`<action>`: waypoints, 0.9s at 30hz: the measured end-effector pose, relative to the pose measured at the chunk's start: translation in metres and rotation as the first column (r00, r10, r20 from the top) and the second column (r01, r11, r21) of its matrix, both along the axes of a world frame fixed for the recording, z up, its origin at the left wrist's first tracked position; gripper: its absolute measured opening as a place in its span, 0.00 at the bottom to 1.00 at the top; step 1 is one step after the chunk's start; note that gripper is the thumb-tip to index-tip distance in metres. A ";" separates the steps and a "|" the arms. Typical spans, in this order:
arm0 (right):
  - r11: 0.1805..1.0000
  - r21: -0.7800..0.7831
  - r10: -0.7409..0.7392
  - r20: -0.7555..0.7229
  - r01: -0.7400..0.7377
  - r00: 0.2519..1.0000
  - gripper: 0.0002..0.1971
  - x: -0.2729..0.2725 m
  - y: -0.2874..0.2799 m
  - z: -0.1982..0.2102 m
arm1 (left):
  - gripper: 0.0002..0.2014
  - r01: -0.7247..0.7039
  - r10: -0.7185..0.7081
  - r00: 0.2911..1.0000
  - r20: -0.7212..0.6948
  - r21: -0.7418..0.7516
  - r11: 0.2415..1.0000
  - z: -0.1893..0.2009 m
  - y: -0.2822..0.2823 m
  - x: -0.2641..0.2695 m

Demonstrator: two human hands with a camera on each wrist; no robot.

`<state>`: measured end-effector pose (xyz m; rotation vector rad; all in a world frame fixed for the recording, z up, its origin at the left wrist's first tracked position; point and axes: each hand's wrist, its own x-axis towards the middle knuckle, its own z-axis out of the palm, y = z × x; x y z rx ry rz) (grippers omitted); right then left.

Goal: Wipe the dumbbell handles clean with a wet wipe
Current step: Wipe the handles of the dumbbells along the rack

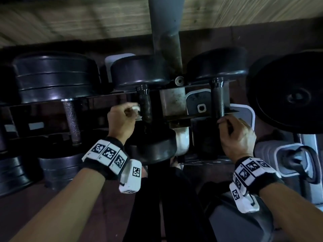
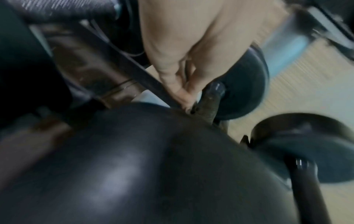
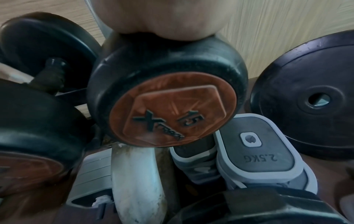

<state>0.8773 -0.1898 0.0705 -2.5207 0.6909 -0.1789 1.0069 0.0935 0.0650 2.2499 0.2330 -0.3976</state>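
Pinching the wet wipe [image 1: 135,108] in your left hand [image 1: 120,119], wrap it round the centre-frame handle [image 1: 146,105]; your right hand [image 1: 236,135] grips the neighbouring handle [image 1: 218,100].

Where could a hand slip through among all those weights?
Between the black knurled handle the left hand wipes and the silver knurled handle left of it lies an open gap. Around the right hand, grey plates crowd close.
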 end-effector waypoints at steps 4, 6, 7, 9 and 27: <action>1.000 0.003 0.001 0.004 -0.001 1.000 0.09 0.000 -0.001 0.000 | 0.08 0.062 -0.063 0.998 0.016 0.062 0.996 -0.002 -0.003 -0.016; 1.000 0.002 0.006 0.002 -0.006 1.000 0.10 -0.001 -0.001 -0.001 | 0.07 0.157 -0.156 0.988 -0.015 0.080 0.984 -0.001 0.000 -0.029; 1.000 0.003 0.010 0.004 -0.010 1.000 0.10 -0.001 -0.001 -0.002 | 0.06 0.196 -0.191 0.980 -0.058 0.088 0.977 0.000 0.003 -0.034; 1.000 -0.002 0.019 0.010 -0.019 1.000 0.11 -0.001 -0.003 -0.005 | 0.06 0.251 -0.234 0.960 -0.151 0.103 0.963 0.000 0.006 -0.037; 0.997 -0.077 0.030 0.026 -0.028 0.999 0.14 -0.002 -0.006 -0.009 | 0.05 0.370 -0.378 0.922 -0.080 -0.100 0.924 -0.011 0.020 -0.009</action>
